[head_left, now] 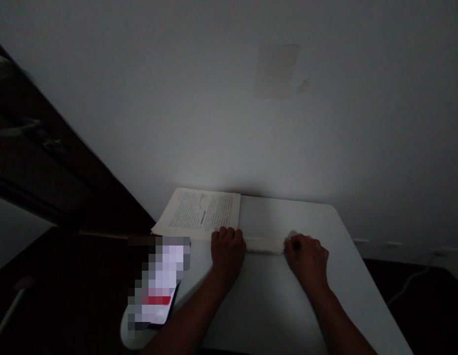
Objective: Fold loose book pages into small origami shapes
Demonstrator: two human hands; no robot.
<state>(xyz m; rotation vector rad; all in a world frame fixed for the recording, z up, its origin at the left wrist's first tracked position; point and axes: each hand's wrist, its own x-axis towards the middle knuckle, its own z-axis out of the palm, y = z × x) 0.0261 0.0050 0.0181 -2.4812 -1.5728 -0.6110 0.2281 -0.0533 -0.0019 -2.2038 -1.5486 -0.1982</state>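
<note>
A narrow pale strip (265, 245), apparently folded paper, lies across the white table between my two hands. My left hand (229, 251) is closed over its left end, knuckles up, next to the lower right corner of the printed sheets (202, 212). At the strip's right end, my right hand (309, 256) is curled, with thumb and forefinger pinched on it. A dark spot shows between those fingers; whether it is shadow or an object I cannot make out. The printed sheets lie flat against the wall side of the table.
A lit phone (164, 286), its screen blurred out, lies at the left edge of the white table (269, 305). Behind the table rises a pale wall (199, 113) with a stained patch. A dark door (47, 162) stands at left, and a cable (409, 281) runs at right.
</note>
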